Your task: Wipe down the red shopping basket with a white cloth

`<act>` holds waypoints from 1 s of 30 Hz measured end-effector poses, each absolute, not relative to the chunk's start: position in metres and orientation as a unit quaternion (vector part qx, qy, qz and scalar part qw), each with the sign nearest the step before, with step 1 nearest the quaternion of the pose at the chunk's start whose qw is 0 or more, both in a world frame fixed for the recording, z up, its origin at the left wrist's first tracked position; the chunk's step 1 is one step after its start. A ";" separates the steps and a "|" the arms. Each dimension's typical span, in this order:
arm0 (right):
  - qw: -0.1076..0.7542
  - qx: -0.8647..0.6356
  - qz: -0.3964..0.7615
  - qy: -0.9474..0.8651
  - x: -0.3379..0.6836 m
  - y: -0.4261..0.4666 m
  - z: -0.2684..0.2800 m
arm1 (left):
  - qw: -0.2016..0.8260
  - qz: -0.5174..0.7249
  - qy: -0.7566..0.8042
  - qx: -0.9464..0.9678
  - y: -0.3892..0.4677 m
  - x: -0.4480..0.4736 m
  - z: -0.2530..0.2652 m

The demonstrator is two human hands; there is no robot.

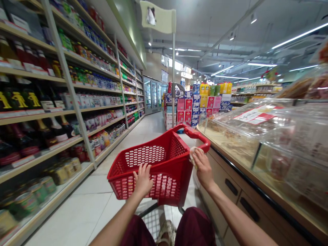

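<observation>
Nearest the camera, the person's knees in dark red trousers (pixel 194 225) framed a sandalled foot (pixel 166 234) on the pale tiled floor (pixel 84 205). Both bare forearms reached forward to a red perforated plastic shopping basket on a wheeled frame (pixel 153 164), which stood in the aisle just ahead of the knees. The left hand (pixel 142 180) lay on the basket's near rim, fingers spread and curled lightly over the edge, gripping nothing else. The right hand (pixel 203 167) pressed a small crumpled pale cloth (pixel 192 153) against the basket's right rim, just below the red handle (pixel 197 135); the fingers lay fairly flat on the cloth rather than clenched around it.

Close on the right ran a wooden counter with dark drawer pulls (pixel 241 201), topped by clear plastic lidded food bins (pixel 256 126). On the left, metal shelves (pixel 64 112) carried dark bottles, jars and tins. Farther down the aisle stood a stack of red, pink and blue cartons (pixel 194 106), with glass-door fridges (pixel 152 94) behind, and a pale sign on a pole (pixel 159 17) hung overhead.
</observation>
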State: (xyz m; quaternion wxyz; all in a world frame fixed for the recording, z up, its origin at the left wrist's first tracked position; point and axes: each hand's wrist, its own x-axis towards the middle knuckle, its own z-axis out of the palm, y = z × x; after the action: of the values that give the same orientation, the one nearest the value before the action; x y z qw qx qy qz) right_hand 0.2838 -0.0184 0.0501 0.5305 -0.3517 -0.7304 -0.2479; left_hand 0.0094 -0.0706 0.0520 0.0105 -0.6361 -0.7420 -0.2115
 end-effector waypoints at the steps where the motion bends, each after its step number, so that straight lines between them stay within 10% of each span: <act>1: 0.506 -0.345 -0.249 -0.750 0.284 -0.020 0.042 | 0.011 -0.209 -0.742 -0.637 -0.071 0.010 0.053; 30: 0.394 -0.269 -0.256 -0.841 0.239 -0.032 0.008 | -0.051 -0.193 -0.741 -0.642 -0.072 0.020 0.064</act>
State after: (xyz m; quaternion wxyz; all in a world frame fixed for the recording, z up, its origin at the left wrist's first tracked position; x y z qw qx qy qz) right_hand 0.2386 -0.0319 0.0078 0.3943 -0.2689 -0.8407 -0.2560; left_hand 0.0203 -0.0722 0.0642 -0.0513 -0.6415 -0.7407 -0.1926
